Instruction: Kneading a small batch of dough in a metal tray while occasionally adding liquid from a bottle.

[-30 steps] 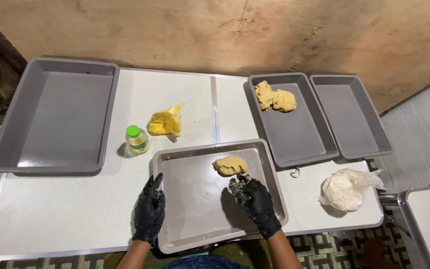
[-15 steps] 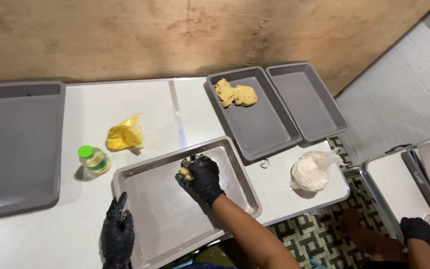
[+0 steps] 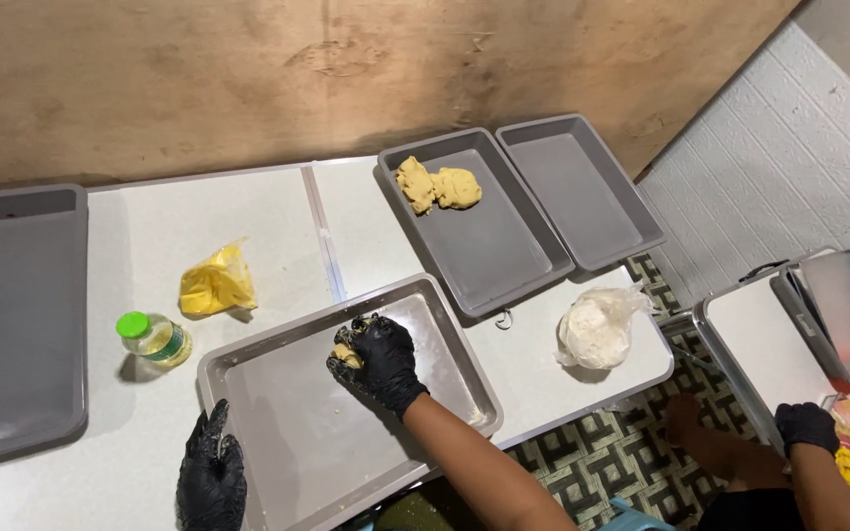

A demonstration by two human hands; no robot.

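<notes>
- Right hand (image 3: 378,362), black glove, grip clenched down over a yellow dough lump (image 3: 346,354); the lump sits on the near metal tray (image 3: 277,433), toward the tray's far middle.
- Left hand (image 3: 212,477), black glove, grip released, fingers spread flat on the near-left rim of that tray, holding nothing.
- Dough looks soft, sticky and light; it would likely squash and tear under a pinch, so best cupped from the sides and underneath with the whole palm. Crumbs dot the tray floor around it.
- Behind the tray to the right: a deep grey pan (image 3: 504,246) with two more dough pieces (image 3: 437,185) at its far end; an empty grey pan (image 3: 582,192) touches it on the far right side.
- Left of the tray: small bottle with green cap (image 3: 152,339), upright; yellow plastic bag (image 3: 216,283) just behind it.
- Right of the tray: clear bag of white stuff (image 3: 597,326), near the surface edge.
- Far left of the tray: big grey pan (image 3: 12,324), empty.
- White surface (image 3: 248,211), two tops butted with a seam; brown board wall behind, patterned floor below.
- Another person's gloved hand (image 3: 807,425) at a separate steel bench, well right of the tray.
</notes>
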